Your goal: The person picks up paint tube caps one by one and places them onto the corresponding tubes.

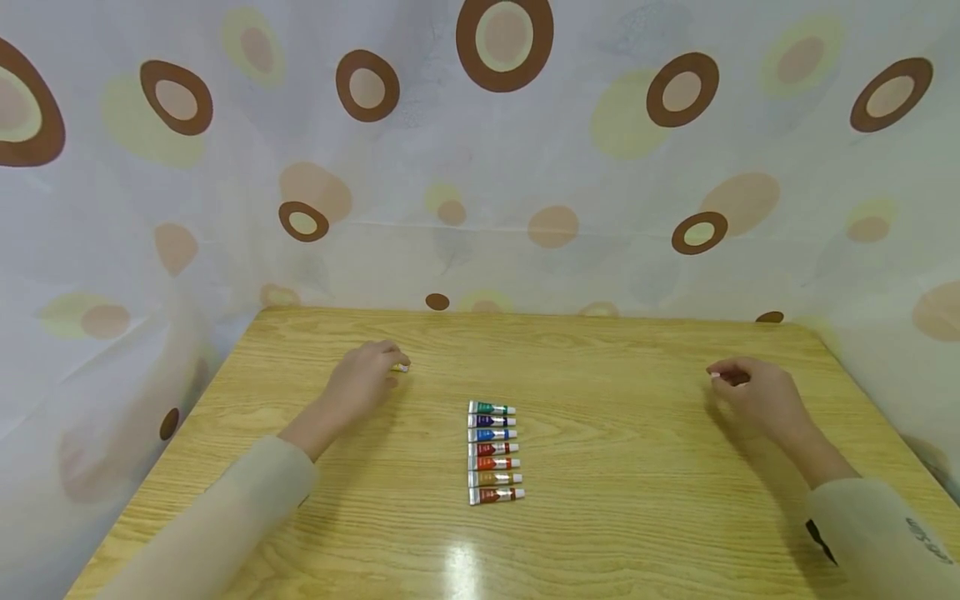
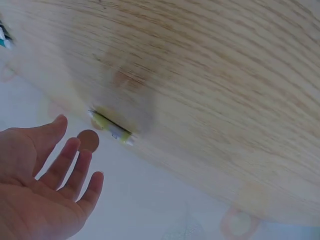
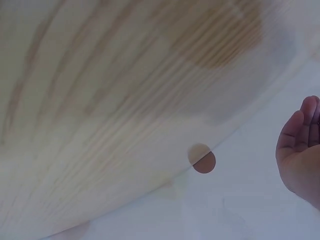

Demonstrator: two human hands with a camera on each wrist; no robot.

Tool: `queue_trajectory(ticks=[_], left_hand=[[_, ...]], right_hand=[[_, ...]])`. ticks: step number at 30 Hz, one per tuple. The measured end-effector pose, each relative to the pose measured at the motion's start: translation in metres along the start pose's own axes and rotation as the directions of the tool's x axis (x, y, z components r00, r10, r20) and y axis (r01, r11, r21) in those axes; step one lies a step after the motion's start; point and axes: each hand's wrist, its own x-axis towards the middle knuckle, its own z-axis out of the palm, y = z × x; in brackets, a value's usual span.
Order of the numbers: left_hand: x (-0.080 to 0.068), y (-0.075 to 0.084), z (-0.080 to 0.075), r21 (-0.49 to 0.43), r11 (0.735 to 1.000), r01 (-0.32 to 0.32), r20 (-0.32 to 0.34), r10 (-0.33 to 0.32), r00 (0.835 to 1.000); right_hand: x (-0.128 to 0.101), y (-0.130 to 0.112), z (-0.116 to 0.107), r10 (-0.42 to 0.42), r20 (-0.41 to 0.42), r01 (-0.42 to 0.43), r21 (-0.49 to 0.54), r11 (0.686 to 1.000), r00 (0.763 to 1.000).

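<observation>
In the head view my left hand [image 1: 363, 377] is over a small yellow paint tube [image 1: 401, 367] near the table's far left. The left wrist view shows this yellow tube [image 2: 112, 127] lying on the wood, with the fingers of my left hand [image 2: 50, 182] spread and apart from it. At the far right, my right hand [image 1: 761, 396] pinches a small item with a white end [image 1: 715, 375] between thumb and fingers; most of it is hidden. My right hand [image 3: 302, 150] shows only partly in its wrist view, fingers bent.
A column of several paint tubes [image 1: 492, 450] with white caps lies mid-table: green, purple, blue, reds, orange and ochre. The wooden table [image 1: 615, 517] meets a patterned curtain [image 1: 487, 167] at its back and sides. A tube's end [image 2: 5, 37] shows in the left wrist view.
</observation>
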Motion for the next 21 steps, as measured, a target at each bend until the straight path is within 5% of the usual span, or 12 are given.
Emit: queue_trajectory(ticks=[14, 21], left_hand=[[0.014, -0.021, 0.001, -0.010, 0.995, 0.104, 0.142, -0.102, 0.985], [0.017, -0.023, 0.007, 0.017, 0.995, 0.103, 0.172, -0.104, 0.980]], right_hand=[[-0.006, -0.021, 0.006, -0.142, -0.102, 0.148, 0.046, 0.988, 0.984], [-0.010, -0.032, 0.009, -0.157, -0.069, 0.160, 0.046, 0.986, 0.985]])
